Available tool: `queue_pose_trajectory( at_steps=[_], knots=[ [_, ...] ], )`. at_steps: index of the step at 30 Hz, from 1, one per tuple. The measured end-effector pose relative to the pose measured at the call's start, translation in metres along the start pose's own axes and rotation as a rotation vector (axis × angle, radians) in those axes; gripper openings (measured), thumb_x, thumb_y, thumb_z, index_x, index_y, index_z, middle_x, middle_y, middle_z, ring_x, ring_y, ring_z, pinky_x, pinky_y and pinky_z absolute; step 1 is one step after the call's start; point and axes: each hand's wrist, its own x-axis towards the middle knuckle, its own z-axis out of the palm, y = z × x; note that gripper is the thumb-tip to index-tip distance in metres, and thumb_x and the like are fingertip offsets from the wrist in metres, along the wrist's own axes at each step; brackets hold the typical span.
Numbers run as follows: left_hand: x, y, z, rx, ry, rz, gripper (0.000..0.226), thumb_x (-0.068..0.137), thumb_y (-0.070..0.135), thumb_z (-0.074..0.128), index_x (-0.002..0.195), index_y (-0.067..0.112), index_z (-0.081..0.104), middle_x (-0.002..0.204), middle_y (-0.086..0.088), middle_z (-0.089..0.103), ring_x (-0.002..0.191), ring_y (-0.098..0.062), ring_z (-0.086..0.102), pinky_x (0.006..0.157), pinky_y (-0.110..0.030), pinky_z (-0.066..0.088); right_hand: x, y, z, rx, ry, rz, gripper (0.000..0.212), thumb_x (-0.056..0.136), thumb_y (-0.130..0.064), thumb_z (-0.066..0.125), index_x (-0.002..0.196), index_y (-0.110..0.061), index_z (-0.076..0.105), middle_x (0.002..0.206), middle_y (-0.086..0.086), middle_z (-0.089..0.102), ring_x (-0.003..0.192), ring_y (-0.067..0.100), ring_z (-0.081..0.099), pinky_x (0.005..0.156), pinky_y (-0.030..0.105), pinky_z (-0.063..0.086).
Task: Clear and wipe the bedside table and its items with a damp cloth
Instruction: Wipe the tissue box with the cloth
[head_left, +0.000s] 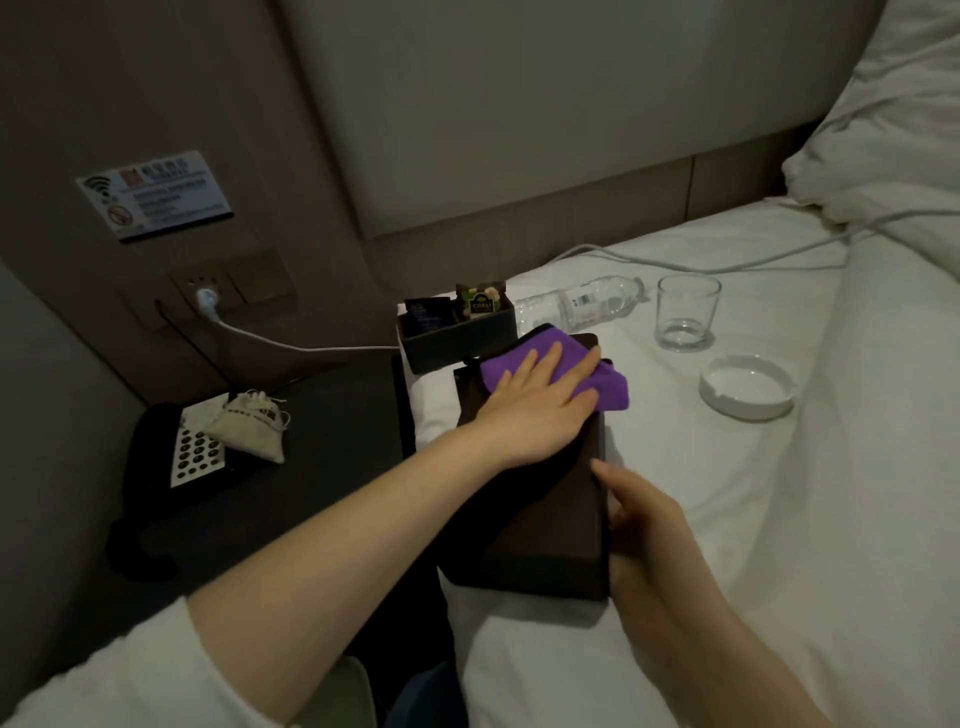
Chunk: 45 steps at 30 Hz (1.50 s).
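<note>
A dark brown tray (550, 535) lies on the white bed. My left hand (540, 405) presses flat on a purple cloth (608, 384) at the tray's far end, fingers straight. My right hand (644, 525) holds the tray's right edge, thumb on top. The dark bedside table (332, 415) stands to the left, carrying a black telephone (171, 457) and a small cloth pouch (254, 426).
On the bed beyond the tray sit a black box of tea sachets (457, 327), a lying water bottle (582, 304), a glass tumbler (685, 317) and a white ashtray (748, 389). A white cable (291, 343) runs from the wall socket. A pillow (883, 130) lies at the far right.
</note>
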Motion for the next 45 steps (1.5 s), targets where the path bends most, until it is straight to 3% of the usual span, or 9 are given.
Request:
queue_pose_trajectory(
  at_steps=[5, 15, 23, 27, 32, 34, 37, 41, 45],
  knots=[
    [-0.032, -0.003, -0.004, 0.033, -0.138, 0.119, 0.053, 0.101, 0.050, 0.018, 0.146, 0.051, -0.011, 0.160, 0.005, -0.019, 0.146, -0.016, -0.018, 0.115, -0.040, -0.010, -0.004, -0.003, -0.005, 0.164, 0.039, 0.068, 0.054, 0.089, -0.049, 0.051, 0.125, -0.011, 0.063, 0.114, 0.014, 0.071, 0.107, 0.033, 0.066, 0.087, 0.047, 0.054],
    [-0.148, -0.001, 0.031, 0.075, 0.009, 0.317, 0.059, 0.097, 0.056, 0.026, 0.137, 0.064, -0.017, 0.151, 0.029, -0.029, 0.134, 0.008, -0.034, 0.105, -0.027, -0.019, -0.008, -0.004, -0.004, 0.148, 0.028, 0.099, 0.054, 0.090, -0.055, 0.051, 0.126, -0.016, 0.060, 0.109, 0.013, 0.073, 0.089, 0.032, 0.073, 0.064, 0.040, 0.059],
    [-0.144, 0.010, 0.054, 0.269, 0.268, 0.355, 0.073, 0.093, 0.038, 0.046, 0.151, 0.044, 0.001, 0.161, 0.009, 0.011, 0.148, -0.021, 0.014, 0.113, -0.043, 0.019, -0.008, 0.000, -0.009, 0.105, -0.063, 0.061, 0.033, 0.077, -0.034, 0.067, 0.100, -0.011, 0.076, 0.096, 0.015, 0.075, 0.077, 0.026, 0.074, 0.056, 0.033, 0.059],
    [-0.139, 0.004, 0.052, 0.294, 0.281, 0.438, 0.073, 0.095, 0.036, 0.049, 0.151, 0.045, 0.003, 0.161, 0.011, 0.006, 0.148, -0.018, 0.012, 0.115, -0.042, 0.021, -0.011, -0.003, -0.008, 0.104, -0.125, 0.037, 0.024, 0.075, -0.032, 0.066, 0.079, -0.014, 0.081, 0.084, 0.012, 0.076, 0.070, 0.023, 0.075, 0.051, 0.030, 0.058],
    [-0.157, -0.025, 0.046, 0.406, 0.234, 0.325, 0.068, 0.089, 0.055, 0.031, 0.152, 0.042, 0.008, 0.161, 0.009, 0.012, 0.146, -0.015, 0.020, 0.108, -0.036, 0.024, -0.005, -0.003, -0.003, -0.013, -0.056, 0.119, 0.055, 0.066, -0.050, 0.077, 0.108, -0.014, 0.076, 0.113, 0.020, 0.070, 0.097, 0.035, 0.071, 0.077, 0.044, 0.058],
    [-0.165, -0.039, 0.048, 0.331, 0.231, 0.226, 0.071, 0.087, 0.059, 0.031, 0.150, 0.045, 0.005, 0.161, 0.013, 0.003, 0.147, -0.010, 0.009, 0.106, -0.037, 0.025, -0.002, 0.000, -0.002, -0.052, -0.007, 0.123, 0.083, 0.053, -0.048, 0.087, 0.127, -0.019, 0.065, 0.121, 0.018, 0.067, 0.105, 0.038, 0.067, 0.086, 0.050, 0.056],
    [-0.174, -0.053, 0.052, 0.002, 0.213, 0.101, 0.069, 0.086, 0.066, 0.036, 0.140, 0.063, -0.006, 0.151, 0.032, -0.024, 0.139, 0.010, -0.021, 0.108, -0.036, 0.022, -0.001, 0.002, -0.001, -0.121, 0.045, 0.047, 0.122, 0.038, -0.038, 0.093, 0.146, -0.041, 0.036, 0.126, 0.005, 0.061, 0.103, 0.032, 0.068, 0.074, 0.046, 0.060],
    [-0.179, -0.043, 0.056, -0.397, 0.241, 0.062, 0.071, 0.081, 0.058, 0.049, 0.137, 0.069, 0.006, 0.147, 0.041, -0.020, 0.132, 0.024, -0.005, 0.109, -0.025, 0.023, -0.001, -0.001, 0.002, -0.155, 0.044, -0.051, 0.112, 0.041, -0.033, 0.087, 0.142, -0.046, 0.040, 0.115, 0.002, 0.063, 0.090, 0.028, 0.073, 0.064, 0.040, 0.060],
    [-0.171, -0.027, 0.035, -0.775, 0.381, 0.086, 0.069, 0.081, 0.047, 0.061, 0.135, 0.068, 0.024, 0.145, 0.045, 0.013, 0.130, 0.024, 0.019, 0.092, -0.003, 0.034, -0.002, -0.008, 0.003, 0.054, 0.017, 0.011, 0.072, 0.061, -0.033, 0.077, 0.129, -0.022, 0.056, 0.107, 0.014, 0.073, 0.092, 0.034, 0.072, 0.068, 0.043, 0.060]
  ],
)
